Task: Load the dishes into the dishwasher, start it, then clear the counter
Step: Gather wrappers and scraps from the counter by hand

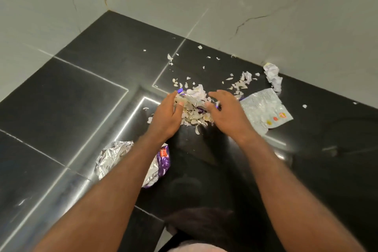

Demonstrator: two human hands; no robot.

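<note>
The person stands over the black counter (81, 98), and the litter to be cleared is a pile of scraps (193, 115) lying mid-counter, nearer the back edge along the marble wall (266, 16). The left hand (166, 113) and right hand (228, 112) bracket the pile, each seeming to pinch one end of a foil wrapper (192, 99) stretched across it. The flakes look papery, weightless and loose, so I'd expect them to scatter if snatched; cupping them from both sides or scraping with the stiff foil should serve better. More flakes trail toward the back edge. A flat sachet (266, 110) and crumpled paper (273, 77) lie to the right, and a purple-and-silver packet (114, 157) sits nearer the front edge.
</note>
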